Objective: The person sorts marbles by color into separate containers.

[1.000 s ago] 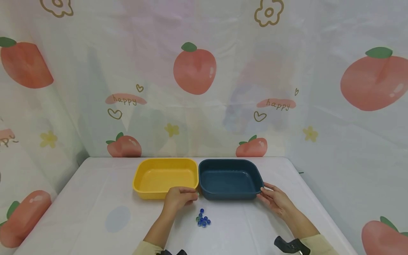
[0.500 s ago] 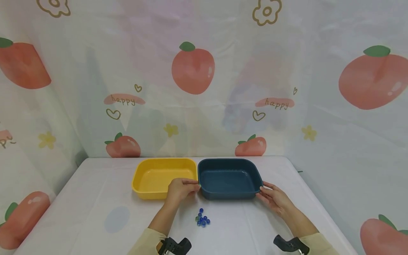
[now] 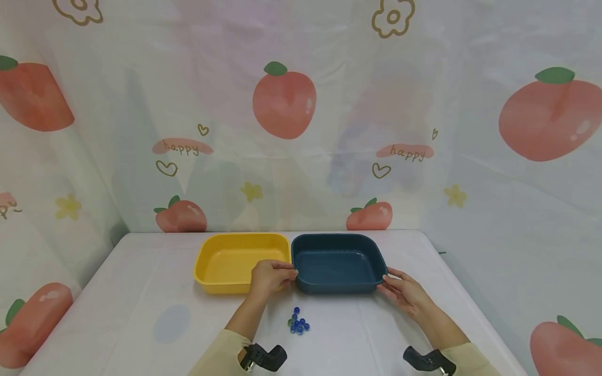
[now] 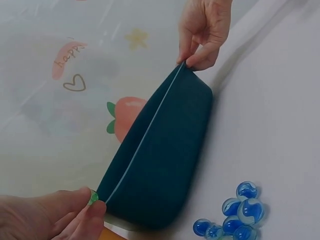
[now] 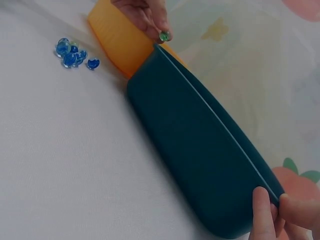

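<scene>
Between thumb and fingertips my left hand pinches a small green marble, right at the near left corner of the dark blue bin. In the left wrist view the marble shows partly between the fingertips, beside the bin's rim. My right hand grips the bin's near right corner, thumb over the rim and fingers against the outer wall. Close in front of the bins lies a cluster of several blue marbles, with a green marble at its left side.
A yellow bin stands directly left of the dark blue one, partly behind my left hand and forearm. Both bins sit on a white-covered table. A patterned curtain hangs behind it and along the sides.
My left hand has moved forward and slightly right with the green marble, from in front of the gap between the bins to the dark blue bin's corner. The right hand keeps its hold.
</scene>
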Demonstrator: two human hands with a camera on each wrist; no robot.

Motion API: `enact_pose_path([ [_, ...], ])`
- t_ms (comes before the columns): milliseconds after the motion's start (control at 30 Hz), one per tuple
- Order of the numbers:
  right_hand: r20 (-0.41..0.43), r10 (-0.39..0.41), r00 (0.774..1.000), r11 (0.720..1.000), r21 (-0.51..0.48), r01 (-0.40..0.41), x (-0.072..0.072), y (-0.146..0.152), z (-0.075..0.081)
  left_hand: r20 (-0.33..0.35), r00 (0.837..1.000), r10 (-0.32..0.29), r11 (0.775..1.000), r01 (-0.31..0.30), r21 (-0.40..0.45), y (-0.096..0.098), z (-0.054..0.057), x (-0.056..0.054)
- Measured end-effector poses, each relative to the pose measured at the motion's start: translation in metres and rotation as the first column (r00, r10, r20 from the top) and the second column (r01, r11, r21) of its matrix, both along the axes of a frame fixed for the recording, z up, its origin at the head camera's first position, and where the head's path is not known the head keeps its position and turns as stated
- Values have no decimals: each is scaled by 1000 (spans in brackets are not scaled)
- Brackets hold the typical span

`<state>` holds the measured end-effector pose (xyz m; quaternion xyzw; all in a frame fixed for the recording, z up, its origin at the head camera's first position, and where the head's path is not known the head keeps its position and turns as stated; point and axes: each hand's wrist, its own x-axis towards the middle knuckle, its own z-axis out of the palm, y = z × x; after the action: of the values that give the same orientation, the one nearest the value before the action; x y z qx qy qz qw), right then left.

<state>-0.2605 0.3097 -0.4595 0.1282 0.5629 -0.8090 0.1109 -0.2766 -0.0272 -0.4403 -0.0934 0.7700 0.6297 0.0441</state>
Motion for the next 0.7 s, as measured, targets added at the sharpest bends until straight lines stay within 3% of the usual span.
enact_pose_path([
  [700, 4, -7, 1000, 1000, -15, 7, 1, 0, 0, -66, 996, 56, 998, -58, -35, 7, -3, 4],
])
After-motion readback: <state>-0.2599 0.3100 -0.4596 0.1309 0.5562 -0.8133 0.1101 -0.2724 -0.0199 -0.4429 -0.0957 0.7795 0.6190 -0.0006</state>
